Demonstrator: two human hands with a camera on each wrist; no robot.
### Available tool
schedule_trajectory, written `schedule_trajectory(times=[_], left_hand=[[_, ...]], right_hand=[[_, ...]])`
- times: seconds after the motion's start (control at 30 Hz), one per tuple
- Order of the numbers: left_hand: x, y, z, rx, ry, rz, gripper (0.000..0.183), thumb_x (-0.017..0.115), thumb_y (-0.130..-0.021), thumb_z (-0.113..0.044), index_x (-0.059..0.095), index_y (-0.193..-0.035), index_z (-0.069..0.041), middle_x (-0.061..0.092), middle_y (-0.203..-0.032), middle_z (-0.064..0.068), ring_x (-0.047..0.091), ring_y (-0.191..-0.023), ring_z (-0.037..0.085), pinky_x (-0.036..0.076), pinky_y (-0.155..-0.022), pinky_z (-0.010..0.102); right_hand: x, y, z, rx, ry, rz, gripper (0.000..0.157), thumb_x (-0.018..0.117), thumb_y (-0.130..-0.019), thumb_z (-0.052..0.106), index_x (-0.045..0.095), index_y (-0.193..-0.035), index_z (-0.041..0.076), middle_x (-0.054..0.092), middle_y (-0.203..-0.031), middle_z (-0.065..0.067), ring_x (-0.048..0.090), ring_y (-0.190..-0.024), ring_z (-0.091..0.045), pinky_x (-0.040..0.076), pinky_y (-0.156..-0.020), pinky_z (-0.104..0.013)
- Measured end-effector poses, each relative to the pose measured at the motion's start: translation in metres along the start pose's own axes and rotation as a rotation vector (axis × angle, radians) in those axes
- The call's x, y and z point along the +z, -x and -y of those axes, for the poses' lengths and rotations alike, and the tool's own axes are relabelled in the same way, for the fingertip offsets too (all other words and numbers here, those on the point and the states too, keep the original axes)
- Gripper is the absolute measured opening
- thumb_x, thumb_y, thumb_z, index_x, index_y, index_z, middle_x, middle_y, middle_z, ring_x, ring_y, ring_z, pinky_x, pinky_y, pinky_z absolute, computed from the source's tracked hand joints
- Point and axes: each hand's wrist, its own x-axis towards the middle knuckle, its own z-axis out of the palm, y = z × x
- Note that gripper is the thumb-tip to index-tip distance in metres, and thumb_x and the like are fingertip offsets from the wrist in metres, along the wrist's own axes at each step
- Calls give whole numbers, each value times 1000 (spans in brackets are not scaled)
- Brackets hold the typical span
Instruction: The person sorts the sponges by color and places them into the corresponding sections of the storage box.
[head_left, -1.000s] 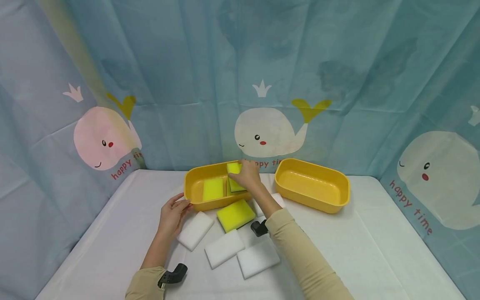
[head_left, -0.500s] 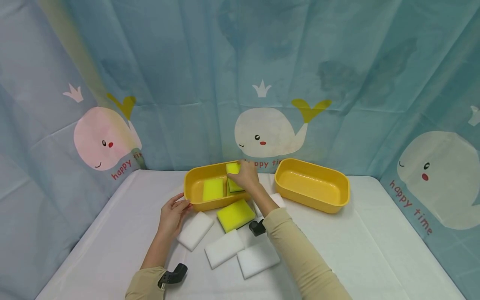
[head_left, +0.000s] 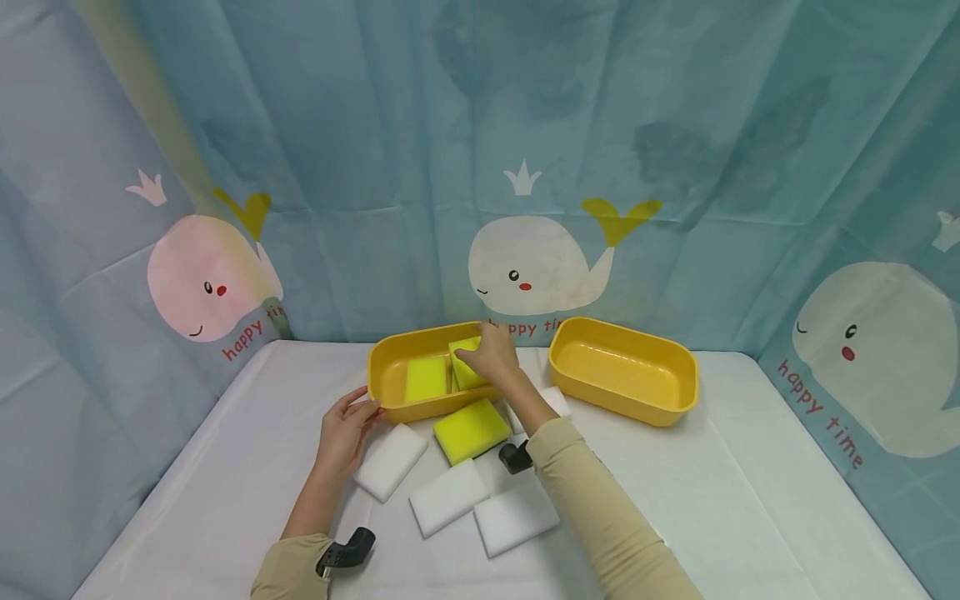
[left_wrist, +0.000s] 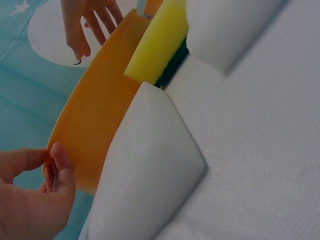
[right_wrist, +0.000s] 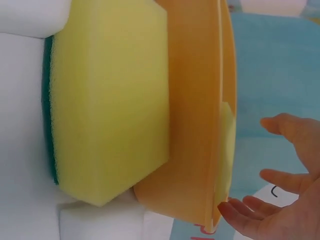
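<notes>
Blue cloth (head_left: 375,167) hangs behind the white counter (head_left: 720,508). One yellow sponge (head_left: 467,380) sits in the right end of the left tub (head_left: 420,412), under and just left of the right hand (head_left: 492,354), the nearer one. That grip is loose, fingers apart. Its cover hides the sponge's long side. The left hand (head_left: 347,433) pinches the tub's left rim.
</notes>
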Motion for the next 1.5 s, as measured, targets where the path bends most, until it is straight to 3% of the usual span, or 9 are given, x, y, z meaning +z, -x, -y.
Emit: schedule_trajectory(times=[0.23, 0.9, 1.03, 1.27, 1.5], left_hand=[[1, 0, 0, -4, -2, 4, 58, 57, -108, -5, 34, -161, 2, 63, -113, 7, 69, -87, 3, 59, -91, 18], [0, 0, 2, 2, 25, 6, 58, 58, -108, -5, 34, -160, 3, 64, -108, 3, 69, -84, 2, 59, -87, 16], [1, -1, 2, 8, 33, 7, 58, 59, -107, -4, 34, -159, 4, 65, -106, 3, 69, -83, 2, 59, -85, 15], [1, -3, 3, -1, 38, -2, 57, 58, -108, -5, 35, -160, 2, 64, -105, 2, 69, -83, 2, 59, -86, 16], [1, -2, 2, 0, 36, 2, 58, 58, -108, -4, 34, -160, 3, 65, -104, 1, 69, -83, 2, 59, -85, 15]], right_hand=[[-3, 1, -5, -8, -16, -7, 63, 77, -98, 27, 54, -149, -3, 55, -148, -23, 50, -139, -39, 46, -117, -51], [-9, 27, -17, -179, -60, -51, 57, 77, -98, 21, 57, -146, -3, 61, -145, -22, 53, -137, -41, 45, -116, -54], [-10, 34, -18, -180, -79, -53, 56, 77, -98, 21, 58, -146, -2, 60, -143, -22, 55, -133, -40, 49, -112, -54], [-12, 48, -17, -174, -126, -58, 55, 76, -98, 21, 58, -147, 2, 54, -151, -22, 45, -146, -43, 41, -119, -59], [-12, 58, -19, -182, -142, -59, 55, 76, -98, 21, 58, -148, 5, 54, -150, -21, 50, -140, -41, 43, -118, -57]])
